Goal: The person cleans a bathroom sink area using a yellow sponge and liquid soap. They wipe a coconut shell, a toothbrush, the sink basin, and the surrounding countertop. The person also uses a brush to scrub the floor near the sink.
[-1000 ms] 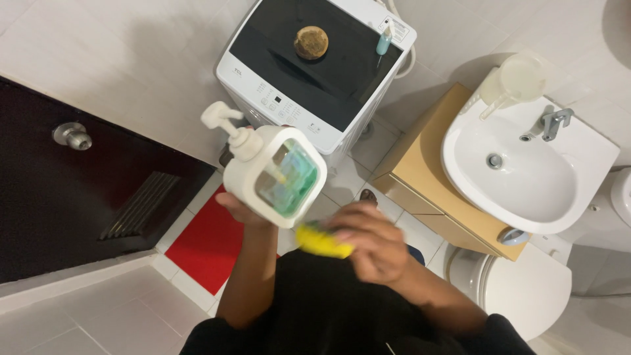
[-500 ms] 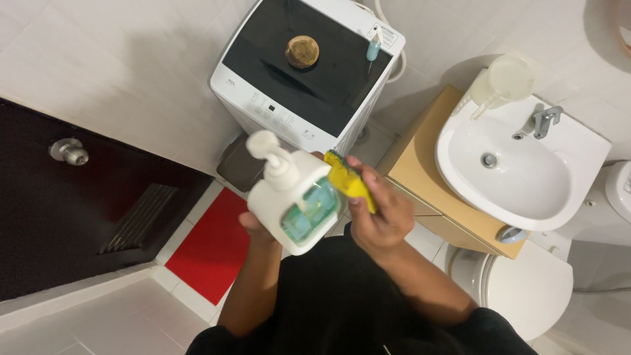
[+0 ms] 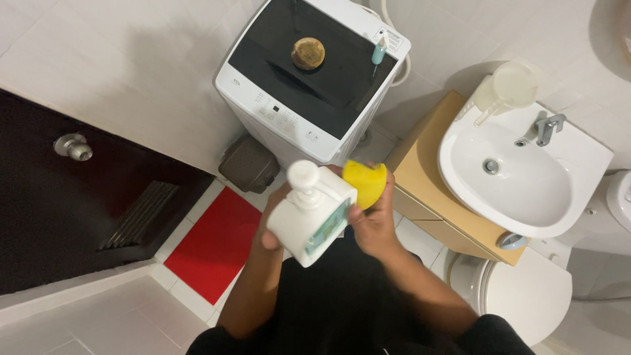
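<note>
The left hand (image 3: 273,220) is wrapped around a white pump bottle (image 3: 314,210) held at chest height above the red mat (image 3: 213,243), while the right hand (image 3: 371,220) grips a yellow sponge (image 3: 365,182) touching the bottle's top corner, beside the pump head.

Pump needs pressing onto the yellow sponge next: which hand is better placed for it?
Probably the left hand. It already grips the white pump bottle, so a finger could likely reach the pump head. The right hand is occupied holding the yellow sponge right beside the bottle.
</note>
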